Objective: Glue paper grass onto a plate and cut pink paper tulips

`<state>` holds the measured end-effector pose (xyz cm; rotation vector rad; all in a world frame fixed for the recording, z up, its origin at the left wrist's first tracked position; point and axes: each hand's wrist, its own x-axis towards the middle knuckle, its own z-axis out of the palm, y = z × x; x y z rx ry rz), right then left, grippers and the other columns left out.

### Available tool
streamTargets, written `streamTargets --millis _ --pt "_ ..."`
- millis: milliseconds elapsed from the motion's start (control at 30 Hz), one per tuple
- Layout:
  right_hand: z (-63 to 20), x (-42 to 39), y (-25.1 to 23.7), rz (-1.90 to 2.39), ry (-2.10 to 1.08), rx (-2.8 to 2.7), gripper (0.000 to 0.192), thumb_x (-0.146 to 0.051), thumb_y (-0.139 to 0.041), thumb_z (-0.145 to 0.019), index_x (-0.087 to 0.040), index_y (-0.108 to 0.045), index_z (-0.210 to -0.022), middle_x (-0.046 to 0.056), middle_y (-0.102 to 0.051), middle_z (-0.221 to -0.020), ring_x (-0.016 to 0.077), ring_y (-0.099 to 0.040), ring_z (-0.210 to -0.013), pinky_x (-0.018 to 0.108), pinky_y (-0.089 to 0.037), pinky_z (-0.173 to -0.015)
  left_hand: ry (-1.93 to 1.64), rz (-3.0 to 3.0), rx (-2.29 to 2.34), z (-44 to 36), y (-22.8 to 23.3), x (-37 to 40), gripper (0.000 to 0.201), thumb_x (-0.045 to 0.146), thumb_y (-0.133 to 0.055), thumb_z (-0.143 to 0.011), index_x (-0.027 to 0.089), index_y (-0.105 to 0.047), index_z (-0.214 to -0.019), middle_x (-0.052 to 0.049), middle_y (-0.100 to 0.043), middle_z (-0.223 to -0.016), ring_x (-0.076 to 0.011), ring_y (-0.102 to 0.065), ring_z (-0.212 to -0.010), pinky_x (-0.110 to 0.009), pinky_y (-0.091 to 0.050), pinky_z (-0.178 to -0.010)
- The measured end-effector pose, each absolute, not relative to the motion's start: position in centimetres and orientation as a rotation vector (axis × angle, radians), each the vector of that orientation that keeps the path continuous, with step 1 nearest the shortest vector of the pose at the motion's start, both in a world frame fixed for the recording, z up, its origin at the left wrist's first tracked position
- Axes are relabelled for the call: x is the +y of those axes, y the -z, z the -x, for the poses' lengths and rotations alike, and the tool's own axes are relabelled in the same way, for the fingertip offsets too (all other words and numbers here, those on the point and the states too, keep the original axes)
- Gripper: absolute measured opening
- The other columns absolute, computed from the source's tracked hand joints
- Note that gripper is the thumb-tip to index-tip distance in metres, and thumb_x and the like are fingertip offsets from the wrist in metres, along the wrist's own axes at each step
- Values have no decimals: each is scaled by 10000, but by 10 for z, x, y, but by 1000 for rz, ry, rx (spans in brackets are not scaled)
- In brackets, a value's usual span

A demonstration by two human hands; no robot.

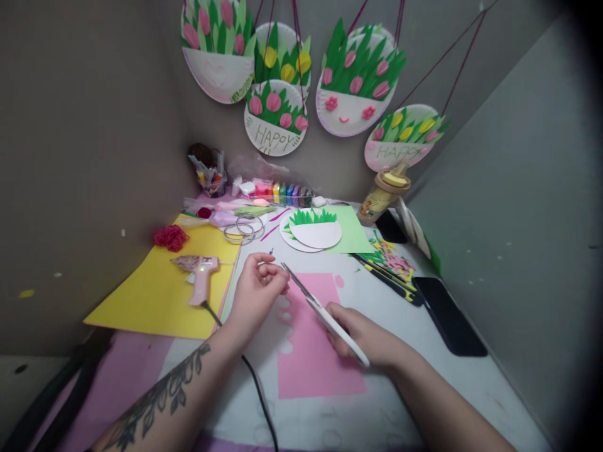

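My right hand (351,326) grips a pair of scissors (336,328) with white handles, its blades pointing up and left. Close to the blade tips is my left hand (261,285), fingers curled and thumb pressed in; whatever they pinch is too small or hidden to make out. Under both hands lies a sheet of pink paper (315,351) whose left edge has rounded bites cut from it. A small pink paper oval (339,281) rests by its upper right corner. Beyond sits a white paper plate (316,236) with green paper grass.
A pink glue gun (202,279) with a trailing black cable lies on yellow paper (155,295) at left. On the right are a phone (450,317), black-and-yellow scissors (389,279), paper scraps (396,257) and a cup (382,198). Decorated plates (334,116) hang at the back wall.
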<state>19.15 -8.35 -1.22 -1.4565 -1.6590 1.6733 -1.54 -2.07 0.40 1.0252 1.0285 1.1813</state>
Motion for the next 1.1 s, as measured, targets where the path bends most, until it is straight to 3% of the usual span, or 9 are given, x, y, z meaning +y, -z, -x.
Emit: streamTargets --millis 200,333,500,767,867,1100 --pt "-191 -83 20 1514 -1624 -1594 219 -148 -589 -589 -205 -432 -732 -70 -482 -616 98 -415 -556 198 -287 -488 -1205 -1020 1049 16 -3 -20 368 234 -692 -713 195 -424 -962 68 -626 -652 -84 -578 -565 -211 -460 -598" --pt "-196 -77 31 1769 -1272 -1559 231 -248 -660 -640 -213 -452 -733 -60 -537 -596 125 -478 -550 213 -306 -500 -1180 -970 1059 17 -1 -18 372 254 -686 -714 192 -442 -988 10 -695 -750 -116 -638 -680 -235 -484 -657" --pt "-212 -66 34 2026 -699 -1748 225 -381 -604 -755 -212 -575 -902 24 -661 -822 190 -578 -704 253 -353 -590 -1065 -934 1080 20 6 -12 385 304 -723 -691 177 -512 -987 -35 -724 -806 -151 -672 -748 -250 -490 -677" --pt "-254 -56 35 1978 -469 -1812 289 -374 -553 -811 -180 -610 -1018 89 -660 -988 241 -598 -882 299 -402 -720 -940 -972 1114 17 19 -10 256 315 -738 -686 153 -630 -851 -30 -697 -754 -103 -623 -659 -197 -451 -620" --pt "-260 -57 33 1924 -555 -1751 247 -355 -581 -781 -173 -603 -948 71 -643 -928 227 -576 -836 297 -398 -700 -932 -1002 1080 14 24 -12 215 302 -732 -694 157 -623 -810 -17 -682 -795 -82 -592 -643 -174 -434 -573" --pt "-217 -78 22 1496 -1412 -1666 187 -164 -557 -681 -191 -475 -846 -15 -569 -750 129 -500 -654 224 -385 -573 -981 -976 1046 5 17 -21 268 314 -748 -700 168 -546 -798 40 -597 -639 -68 -542 -557 -162 -409 -510"
